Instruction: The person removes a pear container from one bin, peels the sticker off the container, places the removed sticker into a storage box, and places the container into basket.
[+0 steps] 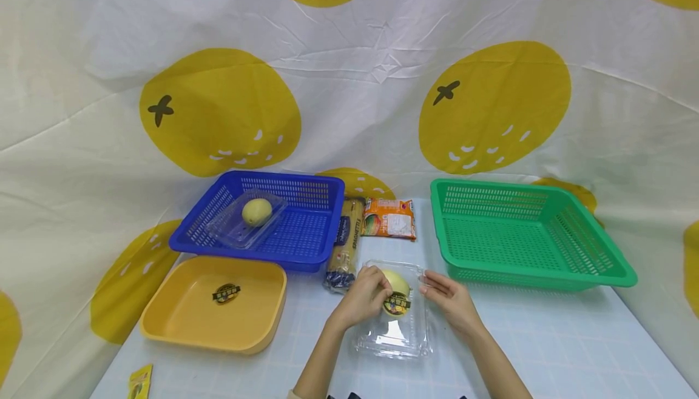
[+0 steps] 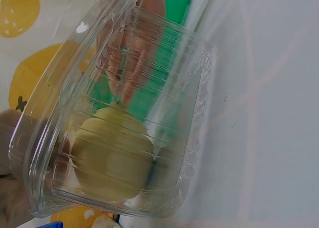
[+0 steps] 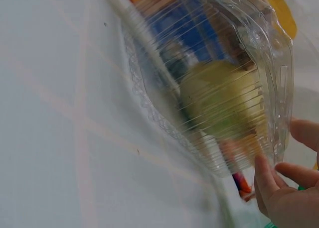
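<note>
In the head view, a clear plastic clamshell box (image 1: 392, 332) stands on the table with a pale yellow-green melon (image 1: 397, 281) inside. My left hand (image 1: 367, 295) is over the lid, its thumb and forefinger pinching the edge of a round black-and-gold sticker (image 1: 396, 305). At the box's right side is my right hand (image 1: 450, 302), its fingers extended and touching the rim near the far corner. Through the ribbed wall of the box (image 3: 209, 123), the right wrist view also shows the melon (image 3: 219, 96), with the right fingertips (image 3: 264, 166) right at the corner.
A blue basket (image 1: 306, 259) at the back left holds another clear box with a melon. In front of it, a yellow tray (image 1: 180, 308) contains a similar sticker. Spaghetti (image 1: 345, 253) and an orange packet (image 1: 390, 217) lie behind the box; a green basket (image 1: 524, 278) stands right.
</note>
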Demonstrator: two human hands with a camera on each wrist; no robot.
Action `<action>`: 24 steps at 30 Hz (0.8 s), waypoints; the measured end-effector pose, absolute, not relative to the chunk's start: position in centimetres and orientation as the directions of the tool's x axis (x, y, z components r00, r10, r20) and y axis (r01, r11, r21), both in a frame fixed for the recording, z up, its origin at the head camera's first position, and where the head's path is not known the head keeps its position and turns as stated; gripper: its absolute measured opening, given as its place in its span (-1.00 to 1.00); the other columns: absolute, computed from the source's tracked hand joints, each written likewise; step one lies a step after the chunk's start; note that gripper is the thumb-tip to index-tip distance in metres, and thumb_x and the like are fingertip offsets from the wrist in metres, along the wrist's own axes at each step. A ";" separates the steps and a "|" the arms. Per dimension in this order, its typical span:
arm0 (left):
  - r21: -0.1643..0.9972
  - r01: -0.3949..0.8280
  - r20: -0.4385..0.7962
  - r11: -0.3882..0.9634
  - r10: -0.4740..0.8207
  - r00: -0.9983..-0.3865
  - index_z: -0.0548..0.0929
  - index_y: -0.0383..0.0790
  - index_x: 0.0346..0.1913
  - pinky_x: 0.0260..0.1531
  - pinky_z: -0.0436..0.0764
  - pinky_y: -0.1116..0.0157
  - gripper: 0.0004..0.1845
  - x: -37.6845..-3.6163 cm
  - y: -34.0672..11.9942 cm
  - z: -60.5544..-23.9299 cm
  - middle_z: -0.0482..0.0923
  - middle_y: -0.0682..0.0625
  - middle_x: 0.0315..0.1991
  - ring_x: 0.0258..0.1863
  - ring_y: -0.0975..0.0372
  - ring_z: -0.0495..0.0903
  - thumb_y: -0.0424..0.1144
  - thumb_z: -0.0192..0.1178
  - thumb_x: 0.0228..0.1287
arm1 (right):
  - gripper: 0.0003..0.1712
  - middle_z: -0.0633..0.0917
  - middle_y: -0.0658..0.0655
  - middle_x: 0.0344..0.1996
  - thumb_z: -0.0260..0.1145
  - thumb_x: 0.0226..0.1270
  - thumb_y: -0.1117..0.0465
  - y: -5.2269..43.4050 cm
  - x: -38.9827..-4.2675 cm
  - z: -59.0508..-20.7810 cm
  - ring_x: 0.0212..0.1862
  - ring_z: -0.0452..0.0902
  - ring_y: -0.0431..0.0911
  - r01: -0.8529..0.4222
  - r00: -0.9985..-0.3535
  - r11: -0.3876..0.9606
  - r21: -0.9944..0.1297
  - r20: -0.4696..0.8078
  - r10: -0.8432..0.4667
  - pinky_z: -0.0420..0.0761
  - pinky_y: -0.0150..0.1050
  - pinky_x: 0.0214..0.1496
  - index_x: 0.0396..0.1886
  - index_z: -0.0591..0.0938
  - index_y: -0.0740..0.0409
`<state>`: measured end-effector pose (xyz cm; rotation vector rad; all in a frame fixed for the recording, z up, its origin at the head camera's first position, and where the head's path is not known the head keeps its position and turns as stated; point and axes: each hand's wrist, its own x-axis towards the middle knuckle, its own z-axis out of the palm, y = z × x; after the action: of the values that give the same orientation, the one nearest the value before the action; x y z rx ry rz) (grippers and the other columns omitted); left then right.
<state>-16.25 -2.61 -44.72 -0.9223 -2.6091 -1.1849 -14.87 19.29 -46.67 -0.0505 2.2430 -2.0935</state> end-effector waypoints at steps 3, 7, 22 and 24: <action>0.642 0.585 0.364 0.495 0.475 -0.801 0.56 -0.25 -0.45 -0.02 0.41 0.24 -0.93 -16.3 -2.6 -44.9 0.49 0.01 -0.41 -0.29 0.25 0.35 -0.45 0.20 0.12 | -0.38 0.44 0.48 0.16 0.26 0.23 0.40 19.3 -14.8 -46.7 -0.08 0.53 -0.41 0.024 -0.997 0.067 -0.997 -0.029 -0.072 0.48 -0.50 0.02 0.25 0.29 0.54; 0.644 0.595 0.385 0.481 0.468 -0.795 0.55 -0.26 -0.45 -0.06 0.42 0.26 -0.93 -16.3 -2.7 -45.0 0.49 0.00 -0.42 -0.30 0.24 0.36 -0.46 0.19 0.10 | -0.38 0.44 0.48 0.15 0.27 0.22 0.41 19.3 -14.8 -46.7 -0.09 0.53 -0.40 0.017 -0.997 0.066 -0.998 -0.021 -0.068 0.49 -0.50 0.01 0.24 0.30 0.54; 0.688 0.568 0.378 0.452 0.444 -0.812 0.56 -0.23 -0.45 -0.11 0.43 0.31 -0.94 -16.2 -2.8 -44.9 0.49 0.04 -0.42 -0.30 0.28 0.37 -0.43 0.19 0.11 | -0.38 0.45 0.46 0.16 0.28 0.22 0.37 19.3 -14.9 -46.6 -0.08 0.51 -0.42 0.014 -0.998 0.103 -0.995 -0.021 -0.062 0.48 -0.50 0.02 0.24 0.32 0.52; 0.689 0.569 0.383 0.448 0.441 -0.811 0.56 -0.22 -0.45 -0.09 0.44 0.30 -0.93 -16.2 -2.8 -44.9 0.49 0.05 -0.42 -0.30 0.28 0.38 -0.43 0.19 0.11 | -0.38 0.45 0.45 0.16 0.28 0.23 0.37 19.3 -14.9 -46.6 -0.08 0.51 -0.42 0.018 -0.998 0.104 -0.994 -0.025 -0.062 0.47 -0.51 0.03 0.25 0.32 0.52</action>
<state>-16.22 -2.81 -44.89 -0.8944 -2.5447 -1.2979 -14.89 19.26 -46.61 -0.0452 2.2894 -2.0626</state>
